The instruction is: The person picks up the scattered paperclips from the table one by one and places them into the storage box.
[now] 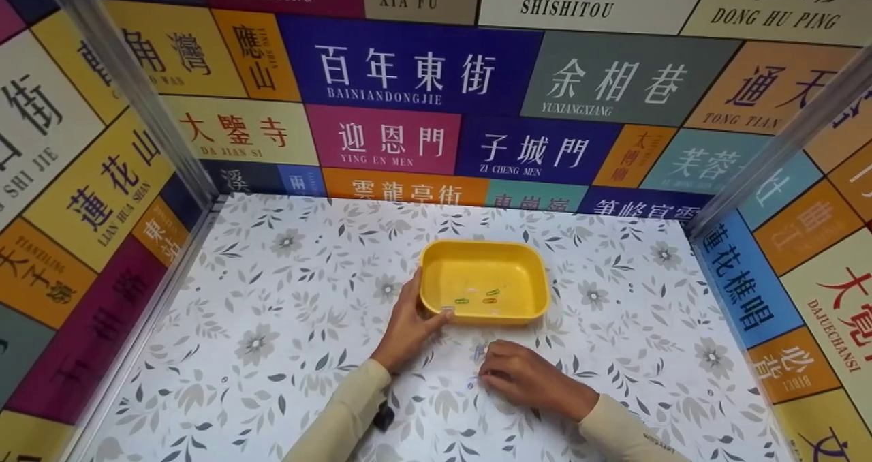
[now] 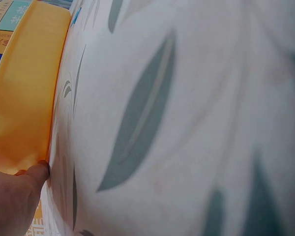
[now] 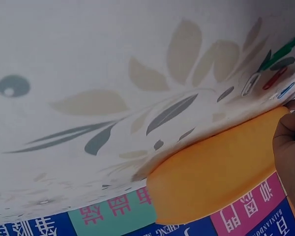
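Note:
A yellow plastic tray (image 1: pixel 538 278) with rounded corners stands on the table, several small paper clips (image 1: pixel 490 301) lying inside. My left hand (image 1: pixel 409 326) grips its near left corner, thumb at the front side and fingers along the left wall. In the left wrist view the thumb (image 2: pixel 37 174) presses low on the tray's wall (image 2: pixel 27 88). Just in front of the tray, my right hand (image 1: pixel 528 377) is low over the table with bent fingers, fingertips right at a bluish paper clip (image 1: pixel 479 351). The right wrist view shows green (image 3: pixel 282 53), red (image 3: pixel 275 77), white and blue clips on the tabletop; whether the right fingers pinch one I cannot tell.
A white cloth with grey leaves and flowers (image 1: pixel 272 346) covers the table. Colourful panels with Chinese lettering (image 1: pixel 409 67) wall in the back and both sides. Clear upright edge strips (image 1: pixel 129 60) join the panels at the corners. A small dark object (image 1: pixel 383 418) sits at the left wrist.

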The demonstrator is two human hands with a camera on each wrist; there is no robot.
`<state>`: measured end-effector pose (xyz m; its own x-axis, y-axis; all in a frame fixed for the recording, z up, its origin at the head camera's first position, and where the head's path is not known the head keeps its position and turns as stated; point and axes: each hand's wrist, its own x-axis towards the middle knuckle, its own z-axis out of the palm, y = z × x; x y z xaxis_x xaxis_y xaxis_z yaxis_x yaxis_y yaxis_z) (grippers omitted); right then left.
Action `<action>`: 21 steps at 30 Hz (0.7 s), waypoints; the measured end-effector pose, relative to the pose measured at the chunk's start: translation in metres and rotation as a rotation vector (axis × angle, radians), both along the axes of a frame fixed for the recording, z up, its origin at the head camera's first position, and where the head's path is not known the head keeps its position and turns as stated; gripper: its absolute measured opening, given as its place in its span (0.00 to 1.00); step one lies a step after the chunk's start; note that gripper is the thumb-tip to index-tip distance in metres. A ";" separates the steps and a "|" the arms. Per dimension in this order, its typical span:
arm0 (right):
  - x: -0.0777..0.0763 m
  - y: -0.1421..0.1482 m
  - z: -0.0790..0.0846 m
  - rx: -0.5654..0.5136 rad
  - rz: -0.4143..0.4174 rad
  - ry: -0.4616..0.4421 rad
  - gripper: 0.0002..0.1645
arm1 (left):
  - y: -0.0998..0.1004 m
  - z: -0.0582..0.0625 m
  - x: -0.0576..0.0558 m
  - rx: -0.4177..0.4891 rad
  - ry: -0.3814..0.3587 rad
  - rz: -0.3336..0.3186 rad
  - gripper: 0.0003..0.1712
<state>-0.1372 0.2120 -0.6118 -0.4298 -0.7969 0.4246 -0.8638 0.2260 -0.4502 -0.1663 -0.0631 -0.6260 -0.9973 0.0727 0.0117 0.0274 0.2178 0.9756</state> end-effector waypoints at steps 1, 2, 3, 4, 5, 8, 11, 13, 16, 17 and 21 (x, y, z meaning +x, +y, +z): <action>-0.001 0.001 0.001 -0.010 0.004 0.004 0.07 | 0.000 0.000 0.000 -0.005 0.003 -0.001 0.64; -0.001 0.001 0.002 -0.018 0.008 0.004 0.07 | 0.000 0.000 0.000 -0.010 0.006 -0.002 0.64; -0.001 0.001 0.004 -0.022 0.012 0.005 0.07 | 0.000 0.000 0.000 -0.016 0.009 -0.002 0.64; -0.002 0.002 0.005 -0.022 0.014 0.001 0.07 | 0.000 0.000 0.000 -0.018 0.010 -0.001 0.64; -0.002 0.003 0.006 -0.017 0.013 -0.008 0.07 | 0.000 -0.001 0.000 -0.021 0.008 0.000 0.64; -0.003 0.005 0.010 -0.002 0.007 -0.025 0.07 | 0.001 0.000 0.000 -0.029 -0.015 0.007 0.64; -0.004 0.007 0.014 0.008 0.001 -0.041 0.07 | 0.002 0.001 -0.001 -0.030 -0.022 0.013 0.64; -0.005 0.008 0.016 0.001 0.004 -0.035 0.06 | 0.002 0.001 -0.001 -0.027 -0.017 0.013 0.64; -0.007 0.010 0.019 -0.006 0.004 -0.023 0.06 | 0.001 0.000 -0.001 -0.022 -0.006 0.007 0.64; -0.008 0.010 0.020 -0.008 0.004 -0.015 0.06 | 0.001 -0.001 -0.001 -0.015 -0.005 0.005 0.64; -0.010 0.012 0.023 -0.001 0.002 -0.013 0.06 | 0.000 -0.001 -0.001 -0.011 -0.002 0.001 0.64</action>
<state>-0.1477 0.2242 -0.5884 -0.4332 -0.7974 0.4201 -0.8586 0.2233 -0.4614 -0.1676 -0.0627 -0.6275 -0.9974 0.0718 0.0094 0.0256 0.2281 0.9733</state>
